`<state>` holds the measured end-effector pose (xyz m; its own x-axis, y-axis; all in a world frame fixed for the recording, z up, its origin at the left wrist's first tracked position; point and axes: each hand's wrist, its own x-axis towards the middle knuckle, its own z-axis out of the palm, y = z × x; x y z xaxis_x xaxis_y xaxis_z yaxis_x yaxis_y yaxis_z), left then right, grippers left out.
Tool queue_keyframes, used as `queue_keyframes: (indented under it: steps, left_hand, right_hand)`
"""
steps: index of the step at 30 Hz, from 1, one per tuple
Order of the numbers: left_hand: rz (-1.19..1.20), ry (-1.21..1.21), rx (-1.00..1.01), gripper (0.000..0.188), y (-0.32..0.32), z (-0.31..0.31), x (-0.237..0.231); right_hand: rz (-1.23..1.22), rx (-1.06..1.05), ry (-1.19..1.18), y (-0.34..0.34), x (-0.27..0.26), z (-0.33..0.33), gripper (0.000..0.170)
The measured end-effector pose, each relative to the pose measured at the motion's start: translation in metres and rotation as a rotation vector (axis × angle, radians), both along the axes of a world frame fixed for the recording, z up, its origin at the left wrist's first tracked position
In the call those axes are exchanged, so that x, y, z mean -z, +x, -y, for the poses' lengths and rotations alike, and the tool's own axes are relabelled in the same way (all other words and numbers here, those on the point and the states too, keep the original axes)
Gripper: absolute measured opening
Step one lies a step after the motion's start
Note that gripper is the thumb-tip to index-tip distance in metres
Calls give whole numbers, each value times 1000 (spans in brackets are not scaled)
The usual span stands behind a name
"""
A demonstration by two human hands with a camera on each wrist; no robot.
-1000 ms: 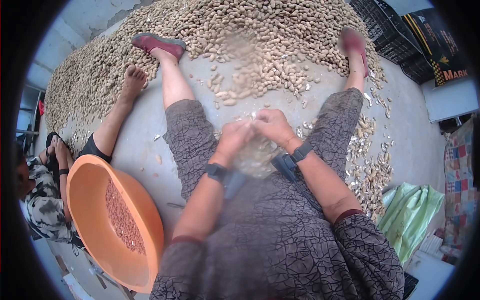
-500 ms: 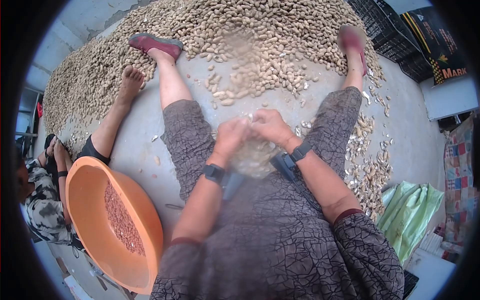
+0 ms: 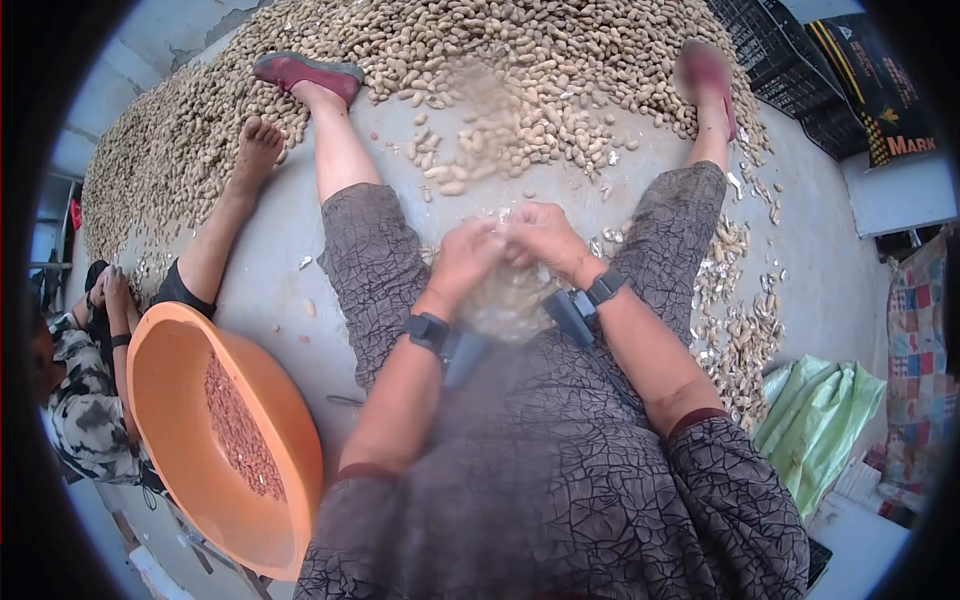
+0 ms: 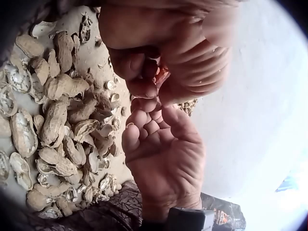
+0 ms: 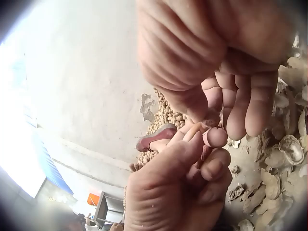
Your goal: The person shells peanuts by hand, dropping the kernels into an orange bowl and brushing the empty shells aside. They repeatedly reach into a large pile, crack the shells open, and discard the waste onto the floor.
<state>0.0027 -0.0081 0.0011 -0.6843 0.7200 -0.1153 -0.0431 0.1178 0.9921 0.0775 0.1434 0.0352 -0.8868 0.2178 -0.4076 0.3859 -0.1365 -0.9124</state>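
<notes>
Both hands meet at the fingertips in front of the lap. The left hand [image 3: 466, 262] has its fingers curled round reddish peanut kernels [image 4: 162, 74], which show in both wrist views. The right hand [image 3: 548, 240] comes in from the other side, its thumb and forefinger pinching a small brownish bit of peanut [image 5: 210, 123] at the left fingertips; its other fingers are loosely bent. Much of what lies between the fingertips is hidden. Below the hands, cracked peanut shells [image 4: 57, 120] lie heaped between the thighs.
A large pile of unshelled peanuts [image 3: 420, 50] spreads across the floor beyond the feet. At the left stands an orange basin [image 3: 165, 400] with peanut kernels [image 3: 240, 430] in it, beside another seated person [image 3: 90, 400]. A green sack [image 3: 820, 420] and black crates [image 3: 780, 70] are at the right.
The hands stay together at the fingertips and have risen slightly in the head view, the fingers shifting a little. The basin sits slightly farther left in view.
</notes>
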Motion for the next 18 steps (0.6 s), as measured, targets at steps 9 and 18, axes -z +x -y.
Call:
queue_keyframes:
  steps: [9, 18]
  left_hand:
    - [-139, -107, 70, 17, -1, -3, 2]
    - [30, -54, 95, 18, 0, -1, -2]
  right_hand:
    - [62, -95, 100, -2, -14, -2, 30]
    - [-11, -42, 21, -1, -5, -9, 22]
